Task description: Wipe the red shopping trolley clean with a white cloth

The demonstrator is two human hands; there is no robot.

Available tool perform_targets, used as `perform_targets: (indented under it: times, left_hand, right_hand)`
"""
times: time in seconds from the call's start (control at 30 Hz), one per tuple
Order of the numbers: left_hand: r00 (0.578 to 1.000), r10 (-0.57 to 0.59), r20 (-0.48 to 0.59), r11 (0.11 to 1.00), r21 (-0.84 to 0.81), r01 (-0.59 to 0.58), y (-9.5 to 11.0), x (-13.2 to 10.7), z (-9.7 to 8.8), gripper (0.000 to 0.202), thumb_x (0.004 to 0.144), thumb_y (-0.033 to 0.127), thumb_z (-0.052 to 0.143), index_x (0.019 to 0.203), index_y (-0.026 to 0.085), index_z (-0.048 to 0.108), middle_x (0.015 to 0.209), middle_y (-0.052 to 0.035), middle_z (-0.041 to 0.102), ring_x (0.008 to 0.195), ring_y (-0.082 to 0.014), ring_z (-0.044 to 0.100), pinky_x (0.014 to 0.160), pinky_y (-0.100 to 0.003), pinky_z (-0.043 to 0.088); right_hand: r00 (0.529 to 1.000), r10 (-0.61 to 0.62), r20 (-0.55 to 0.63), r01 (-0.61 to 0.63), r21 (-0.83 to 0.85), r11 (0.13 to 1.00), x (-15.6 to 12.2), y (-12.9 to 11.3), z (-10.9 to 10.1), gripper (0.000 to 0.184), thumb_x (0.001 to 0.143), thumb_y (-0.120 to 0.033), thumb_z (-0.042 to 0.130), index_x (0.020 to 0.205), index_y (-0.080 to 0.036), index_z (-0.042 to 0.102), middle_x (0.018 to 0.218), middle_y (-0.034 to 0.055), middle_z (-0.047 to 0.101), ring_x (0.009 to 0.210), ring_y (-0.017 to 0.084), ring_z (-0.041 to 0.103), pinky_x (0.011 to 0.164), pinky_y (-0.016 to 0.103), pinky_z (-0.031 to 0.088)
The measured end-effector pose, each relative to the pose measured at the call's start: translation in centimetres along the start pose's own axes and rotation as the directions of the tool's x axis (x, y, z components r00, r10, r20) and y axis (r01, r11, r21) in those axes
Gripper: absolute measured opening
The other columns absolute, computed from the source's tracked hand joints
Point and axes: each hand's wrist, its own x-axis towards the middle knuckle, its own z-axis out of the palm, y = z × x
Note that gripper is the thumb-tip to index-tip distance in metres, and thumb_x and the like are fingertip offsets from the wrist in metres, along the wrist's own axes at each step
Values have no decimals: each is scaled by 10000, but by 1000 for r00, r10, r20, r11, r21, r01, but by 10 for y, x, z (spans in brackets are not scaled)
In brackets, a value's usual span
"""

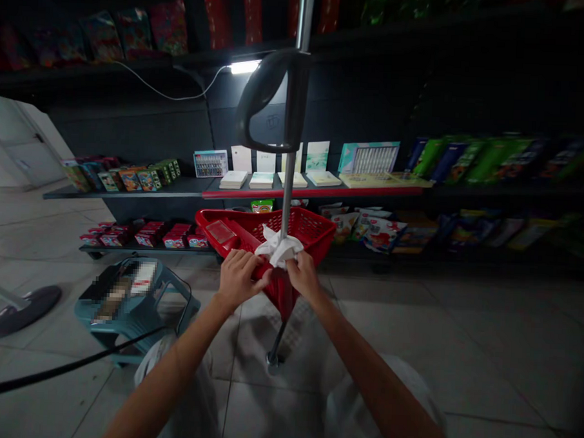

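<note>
A red plastic basket (323, 232) with perforated walls stands in front of me, a metal pole (287, 199) rising at its near corner. Around the pole's foot, at the basket rim, lies a crumpled white cloth (277, 245). My right hand (303, 274) has its fingers closed on the cloth's right side. At the left of that corner, my left hand (243, 276) grips the basket, its fingers curled over the rim and its thumb pointing right. A dark grey loop handle (246, 107) is fixed higher on the pole.
Dark shelves with books (264, 180), boxes and snack bags (381, 232) run behind the basket. A teal stool (164, 271) bearing blurred items is at left, with a black cable (72, 376) beside it. A round stand base (24, 310) rests on the tiled floor.
</note>
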Motion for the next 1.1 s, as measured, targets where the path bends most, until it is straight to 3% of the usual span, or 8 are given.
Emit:
perform_targets:
  times: [0.2, 0.47, 0.6, 0.7, 0.87, 1.1]
  left_hand:
    - [994, -32, -107, 999, 13, 33, -31, -8, 4, 244, 961, 438, 562, 835, 249, 652, 846, -67, 707, 854, -237, 615, 868, -426, 487]
    - [990, -76, -118, 997, 0, 76, -66, -4, 12, 243, 931, 445, 546, 806, 250, 620, 863, -79, 687, 902, -247, 616, 907, -440, 498]
    - [984, -104, -142, 995, -6, 104, -76, -1, 16, 264, 941, 447, 508, 777, 258, 590, 842, -76, 669, 907, -251, 618, 931, -458, 500]
    - [975, -158, -154, 987, -8, 159, -81, 3, 17, 275, 960, 433, 477, 764, 261, 566, 825, -70, 641, 909, -248, 611, 957, -464, 497]
    - [965, -176, -192, 984, -55, 169, -85, 7, 22, 249, 949, 415, 491, 771, 255, 558, 837, -73, 626, 908, -245, 593, 966, -460, 497]
    - [926, -280, -252, 960, -49, 277, -81, 4, 33, 227, 992, 397, 446, 836, 258, 535, 958, -86, 631, 1042, -259, 597, 1065, -509, 481]
  right_hand:
    - [995, -39, 95, 33, 69, 997, 3, 9, 20, 229, 847, -204, 494, 1001, -224, 663, 970, 93, 725, 964, 261, 699, 918, 392, 579]
    - [965, -196, 175, 191, 49, 980, -2, 20, 11, 496, 864, -86, 504, 1298, -266, 662, 1292, 104, 694, 1252, 303, 609, 1121, 521, 484]
    - [988, -128, 82, 135, -81, 988, -24, 28, 15, 455, 830, -39, 530, 1177, -293, 679, 1317, 103, 648, 1298, 323, 564, 1133, 551, 474]
    - [990, -93, 106, 100, -64, 993, -32, 35, 24, 417, 807, -21, 519, 1102, -278, 664, 1327, 118, 603, 1280, 306, 585, 1110, 490, 505]
    - [996, -29, 78, 31, -26, 999, -38, 39, 40, 363, 845, -32, 500, 1087, -263, 641, 1298, 128, 582, 1240, 300, 617, 1090, 468, 514]
    - [996, -5, 84, 5, 6, 1000, -58, 50, 56, 476, 811, 15, 469, 1151, -269, 644, 1300, 114, 578, 1260, 272, 624, 1117, 431, 512]
